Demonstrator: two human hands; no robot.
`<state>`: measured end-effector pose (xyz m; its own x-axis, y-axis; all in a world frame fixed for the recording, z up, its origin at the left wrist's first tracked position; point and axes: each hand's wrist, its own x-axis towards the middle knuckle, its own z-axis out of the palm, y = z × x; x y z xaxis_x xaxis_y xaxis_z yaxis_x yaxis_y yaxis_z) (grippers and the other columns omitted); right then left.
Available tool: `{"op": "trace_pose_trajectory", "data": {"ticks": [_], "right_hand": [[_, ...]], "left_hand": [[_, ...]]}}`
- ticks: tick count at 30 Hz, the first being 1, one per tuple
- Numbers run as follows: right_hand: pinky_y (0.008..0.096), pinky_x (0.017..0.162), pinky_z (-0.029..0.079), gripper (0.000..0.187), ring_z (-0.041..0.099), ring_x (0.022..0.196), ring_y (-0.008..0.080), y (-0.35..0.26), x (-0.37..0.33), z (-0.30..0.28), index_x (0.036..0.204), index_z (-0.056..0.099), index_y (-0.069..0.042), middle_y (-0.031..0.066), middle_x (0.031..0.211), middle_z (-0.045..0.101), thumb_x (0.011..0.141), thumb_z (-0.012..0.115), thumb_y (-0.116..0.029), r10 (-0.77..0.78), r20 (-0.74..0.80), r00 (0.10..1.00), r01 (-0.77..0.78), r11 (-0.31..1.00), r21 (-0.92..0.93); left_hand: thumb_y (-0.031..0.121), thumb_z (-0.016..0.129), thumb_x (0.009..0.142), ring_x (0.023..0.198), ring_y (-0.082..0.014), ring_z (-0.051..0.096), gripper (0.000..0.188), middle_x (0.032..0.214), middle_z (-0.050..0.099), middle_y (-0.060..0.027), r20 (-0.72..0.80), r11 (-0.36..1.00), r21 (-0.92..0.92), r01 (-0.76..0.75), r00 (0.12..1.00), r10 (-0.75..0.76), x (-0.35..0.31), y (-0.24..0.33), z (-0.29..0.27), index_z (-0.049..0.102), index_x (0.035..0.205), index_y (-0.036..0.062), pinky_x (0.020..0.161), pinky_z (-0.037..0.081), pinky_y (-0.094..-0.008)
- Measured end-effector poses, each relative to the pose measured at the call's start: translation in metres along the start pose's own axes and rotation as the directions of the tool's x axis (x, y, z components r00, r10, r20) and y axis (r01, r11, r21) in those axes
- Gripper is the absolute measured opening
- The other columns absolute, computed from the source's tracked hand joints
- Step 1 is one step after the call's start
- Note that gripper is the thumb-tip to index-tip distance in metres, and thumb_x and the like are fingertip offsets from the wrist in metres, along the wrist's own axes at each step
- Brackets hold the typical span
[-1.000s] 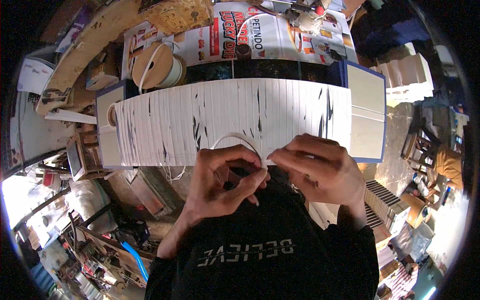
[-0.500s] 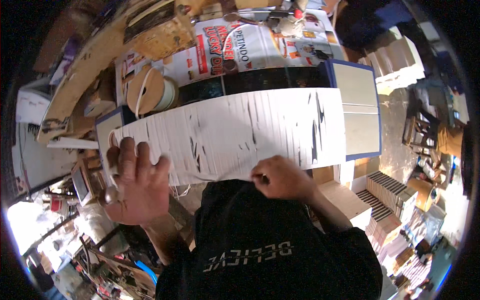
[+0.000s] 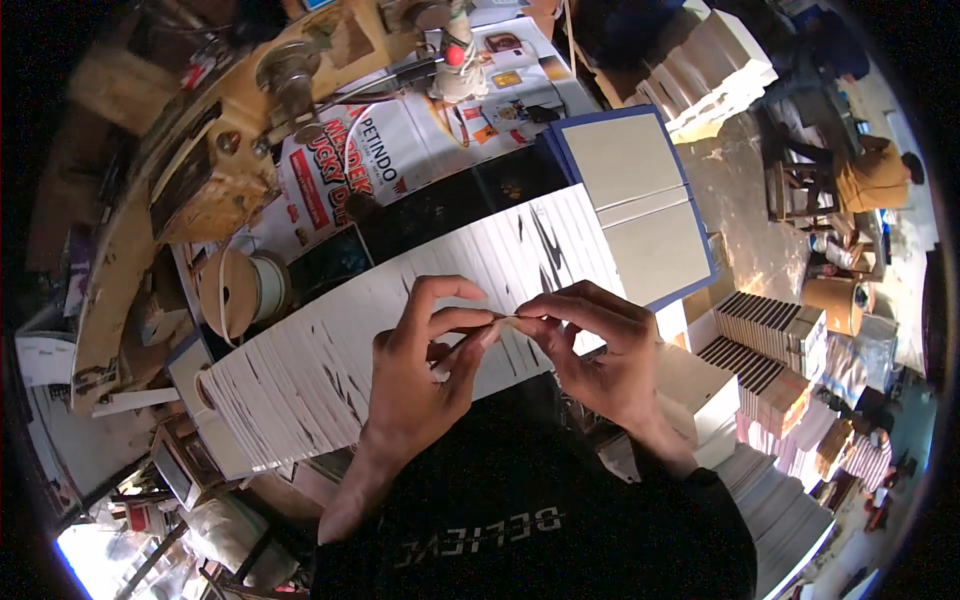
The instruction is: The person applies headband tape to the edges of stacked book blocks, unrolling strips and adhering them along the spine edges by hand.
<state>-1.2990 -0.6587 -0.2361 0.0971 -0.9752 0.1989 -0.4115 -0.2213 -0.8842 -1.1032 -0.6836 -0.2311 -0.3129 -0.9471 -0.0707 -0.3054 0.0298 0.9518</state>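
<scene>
Two hands, one pale strip, above a long white block

Item: my left hand (image 3: 420,372), thumb and forefinger closed in a pinch, remaining fingers curled.

Item: my right hand (image 3: 603,352), held just beside it, thumb and forefinger likewise pinched together, knuckles bent.

Item: pale strip (image 3: 508,321), narrow, gripped between both sets of fingertips, in front of my chest and over the near side of the block; part of it is hidden by my fingers, so I cannot tell its full length.

Item: white block (image 3: 290,375), long, made up of many narrow slips set side by side, with dark gaps showing; it lies aslant from lower left to upper right.

Items, two: right board (image 3: 655,250) and left board (image 3: 213,425), both beige with blue edging, one at either end of the block.

Item: spool (image 3: 225,295), light brown round face, white ribbon (image 3: 270,283) wound on it, standing near the block's left end, on the far side.

Item: printed sheet (image 3: 385,160), mostly white with red, spread beyond a dark band (image 3: 430,215).

Item: wooden box (image 3: 215,180), beside that sheet.

Lot: striped stacks (image 3: 770,335), dark and tan, off to my right.

Item: black shirt (image 3: 480,480), mine, below my hands.
</scene>
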Motion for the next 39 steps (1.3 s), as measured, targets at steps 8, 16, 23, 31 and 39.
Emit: {"op": "trace_pose_trajectory", "data": {"ticks": [8,16,23,31,39], "right_hand": [[0.0250,0.053,0.053,0.021,0.068,0.072,0.0140,0.048,0.006,-0.025,0.095,0.072,-0.004,0.0079,0.086,0.071,0.078,0.073,0.009,0.169,-0.064,0.984,-0.168,0.986,0.015],[0.0272,0.060,0.051,0.015,0.067,0.071,0.0158,0.080,0.010,-0.036,0.094,0.070,0.000,0.0100,0.084,0.071,0.080,0.072,0.007,0.319,0.145,0.937,-0.326,0.945,0.033],[0.0297,0.061,0.053,0.020,0.069,0.072,0.0191,0.079,0.018,-0.032,0.097,0.071,-0.001,0.0123,0.086,0.072,0.078,0.075,0.005,0.297,0.182,0.937,-0.302,0.953,-0.003],[0.0281,0.061,0.051,0.014,0.067,0.070,0.0176,0.077,0.029,-0.027,0.090,0.070,0.002,0.0111,0.081,0.070,0.078,0.073,0.008,0.285,0.211,0.935,-0.284,0.958,-0.040],[0.0285,0.062,0.051,0.012,0.067,0.071,0.0183,0.079,0.038,-0.016,0.090,0.070,0.002,0.0119,0.083,0.071,0.079,0.074,0.005,0.273,0.227,0.935,-0.274,0.961,-0.026]], "left_hand": [[0.021,0.071,0.089,0.101,-0.0298,0.070,0.058,0.121,0.063,-0.0252,0.106,0.998,0.030,0.059,0.992,-0.062,0.046,-0.032,0.029,0.045,0.137,0.0010,0.078,0.058,-0.0362],[0.024,0.050,0.101,0.138,-0.0374,0.040,0.054,0.146,0.044,-0.0245,0.295,0.842,0.488,-0.231,0.951,0.089,0.095,-0.082,0.043,0.037,0.145,-0.0047,0.116,0.028,-0.0470],[0.033,0.046,0.102,0.147,-0.0380,0.023,0.064,0.158,0.024,-0.0245,0.122,0.825,0.551,-0.126,0.990,0.069,0.065,-0.072,0.063,0.026,0.151,-0.0023,0.120,0.012,-0.0545],[0.026,0.052,0.100,0.134,-0.0364,0.043,0.058,0.141,0.046,-0.0246,-0.044,0.873,0.486,-0.049,0.996,0.080,0.068,-0.094,0.024,0.034,0.146,-0.0043,0.115,0.031,-0.0508],[0.020,0.065,0.093,0.126,-0.0318,0.053,0.046,0.131,0.060,-0.0179,0.049,0.845,0.530,-0.075,0.997,0.058,0.030,-0.097,-0.015,0.055,0.134,0.0017,0.111,0.037,-0.0487]]}}
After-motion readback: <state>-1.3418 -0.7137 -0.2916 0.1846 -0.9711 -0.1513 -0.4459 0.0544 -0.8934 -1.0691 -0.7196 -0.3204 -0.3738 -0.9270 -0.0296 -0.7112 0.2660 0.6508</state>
